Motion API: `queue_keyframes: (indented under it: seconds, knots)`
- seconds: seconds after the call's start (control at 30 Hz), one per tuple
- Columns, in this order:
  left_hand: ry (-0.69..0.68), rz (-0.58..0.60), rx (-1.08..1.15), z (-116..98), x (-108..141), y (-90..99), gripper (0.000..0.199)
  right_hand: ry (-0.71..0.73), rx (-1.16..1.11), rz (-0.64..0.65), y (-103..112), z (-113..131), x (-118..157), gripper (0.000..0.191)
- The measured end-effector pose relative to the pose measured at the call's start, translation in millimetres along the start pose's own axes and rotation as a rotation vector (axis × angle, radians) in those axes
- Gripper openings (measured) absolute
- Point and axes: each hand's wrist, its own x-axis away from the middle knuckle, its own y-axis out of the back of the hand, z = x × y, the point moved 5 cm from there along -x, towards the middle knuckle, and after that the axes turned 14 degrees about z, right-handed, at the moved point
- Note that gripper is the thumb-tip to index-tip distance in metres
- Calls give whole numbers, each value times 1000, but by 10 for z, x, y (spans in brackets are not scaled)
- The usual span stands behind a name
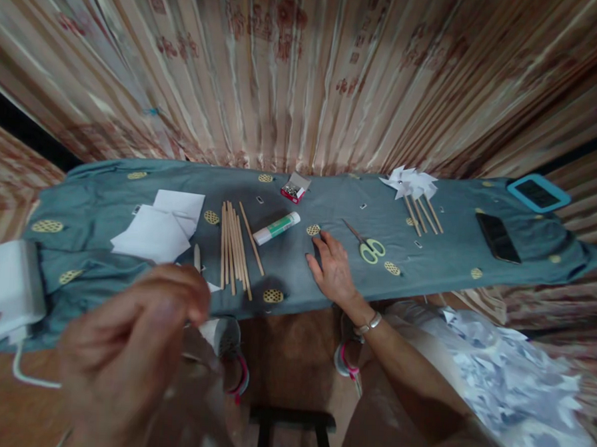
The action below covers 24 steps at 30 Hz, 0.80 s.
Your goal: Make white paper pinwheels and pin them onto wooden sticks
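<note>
My left hand [137,342] is raised close to the camera, blurred, its fingers curled together; what they hold, if anything, is hidden. My right hand [331,265] rests on the green cloth with fingers spread, nothing in it. Just right of it lie scissors [367,244] with yellow-green handles. A glue stick [277,228] and several wooden sticks [234,250] lie between the hands. Beyond them stands an open red box [295,188] of small metal pieces. White paper squares [152,232] are stacked at the left. White pinwheels [411,184] on sticks lie at the back right.
The green cloth [441,258] covers a narrow table before a curtain. A black phone [498,238] and blue-framed device [539,193] lie at the right. A white box [7,295] with a cable is at the left edge. White paper pieces [515,381] are heaped at lower right.
</note>
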Motion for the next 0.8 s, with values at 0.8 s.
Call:
queue_keyframes:
  seconds: [0.8]
  knots:
    - [-46, 72, -774, 417, -1564, -51, 17, 8, -35, 21, -8, -9, 11, 47]
